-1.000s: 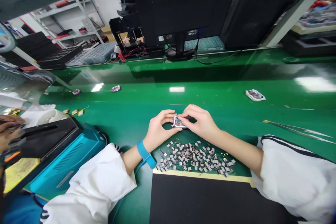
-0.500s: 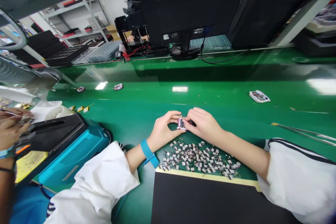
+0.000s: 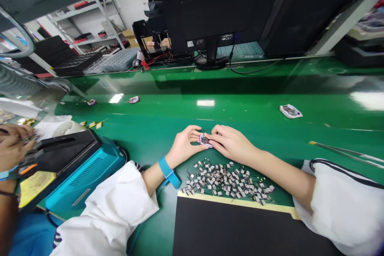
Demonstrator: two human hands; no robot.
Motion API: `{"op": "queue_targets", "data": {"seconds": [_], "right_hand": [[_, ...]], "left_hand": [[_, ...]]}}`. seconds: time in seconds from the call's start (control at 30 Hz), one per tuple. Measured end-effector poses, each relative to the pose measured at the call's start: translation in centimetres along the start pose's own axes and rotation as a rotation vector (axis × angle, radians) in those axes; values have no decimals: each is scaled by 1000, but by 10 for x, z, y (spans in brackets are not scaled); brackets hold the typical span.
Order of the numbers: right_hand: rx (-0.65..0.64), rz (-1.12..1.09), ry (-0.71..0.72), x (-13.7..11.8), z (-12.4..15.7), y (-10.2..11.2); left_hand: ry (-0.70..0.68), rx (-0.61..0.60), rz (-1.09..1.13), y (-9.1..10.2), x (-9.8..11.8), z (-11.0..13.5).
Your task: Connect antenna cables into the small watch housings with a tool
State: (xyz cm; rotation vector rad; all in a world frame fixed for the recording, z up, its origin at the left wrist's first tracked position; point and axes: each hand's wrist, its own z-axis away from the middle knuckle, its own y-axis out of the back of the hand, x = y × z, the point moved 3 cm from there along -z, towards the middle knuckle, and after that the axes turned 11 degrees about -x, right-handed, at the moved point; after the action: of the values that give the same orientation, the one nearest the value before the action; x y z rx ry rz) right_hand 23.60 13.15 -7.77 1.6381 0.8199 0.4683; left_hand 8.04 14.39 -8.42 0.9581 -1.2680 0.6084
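Circuit module [image 3: 205, 141] now flatter, pinched between left hand [image 3: 183, 147], right hand [image 3: 231, 144].

The small circuit piece [image 3: 204, 141] is pink-rimmed, my wristband [image 3: 166, 169] bright blue, my white sleeve [image 3: 345, 212] black-striped, and the glossy bench [image 3: 240, 112] deep green.

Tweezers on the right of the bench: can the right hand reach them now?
Probably yes: the right hand is on the small electronic part, but only green bench lies between it and the tweezers.
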Motion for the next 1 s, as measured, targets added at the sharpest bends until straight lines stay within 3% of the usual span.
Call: {"op": "queue_targets", "data": {"seconds": [0.23,0.5,0.9,1.0], "right_hand": [[9,-111,-14,1,-4,1],[-19,25,55,4,-25,10],[-251,217,285,-14,-46,22],[-294,210,265,-5,-47,33]], "left_hand": [[12,-14,20,0,-2,0],[-15,-15,-8,0,-1,-1],[-56,-23,-56,0,0,-2],[-79,-25,-82,4,0,-10]]}}
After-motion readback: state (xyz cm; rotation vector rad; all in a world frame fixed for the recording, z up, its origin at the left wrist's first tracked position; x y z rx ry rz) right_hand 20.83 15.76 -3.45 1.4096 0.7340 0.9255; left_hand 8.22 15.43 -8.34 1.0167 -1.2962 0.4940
